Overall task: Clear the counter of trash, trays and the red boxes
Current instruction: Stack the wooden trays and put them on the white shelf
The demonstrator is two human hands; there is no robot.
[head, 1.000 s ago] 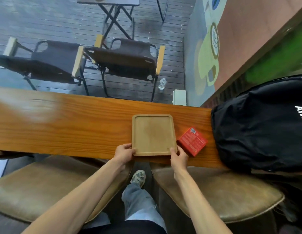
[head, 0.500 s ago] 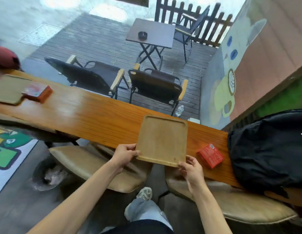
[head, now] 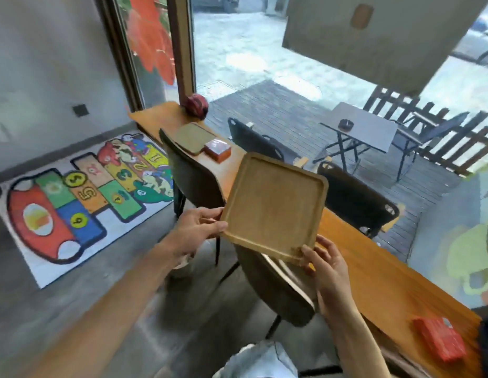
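A square wooden tray [head: 274, 205] is held up in the air in front of me, clear of the wooden counter [head: 373, 274]. My left hand [head: 198, 227] grips its left edge and my right hand [head: 326, 261] pinches its near right corner. A red box [head: 439, 338] lies on the counter at the lower right. Farther along the counter to the left rest a second wooden tray [head: 192, 137] and another red box [head: 217, 150] touching it. A dark red round object [head: 196, 105] stands at the counter's far end.
Two dark chairs [head: 195, 175] [head: 278, 287] stand at the counter on my side. A colourful hopscotch mat [head: 79, 192] covers the floor to the left. Beyond the window are black chairs [head: 354, 201], a folding table [head: 365, 130] and a fence.
Both hands have lifted the tray off the counter and carried it left. The view has swung left, so the near red box now lies at the lower right.
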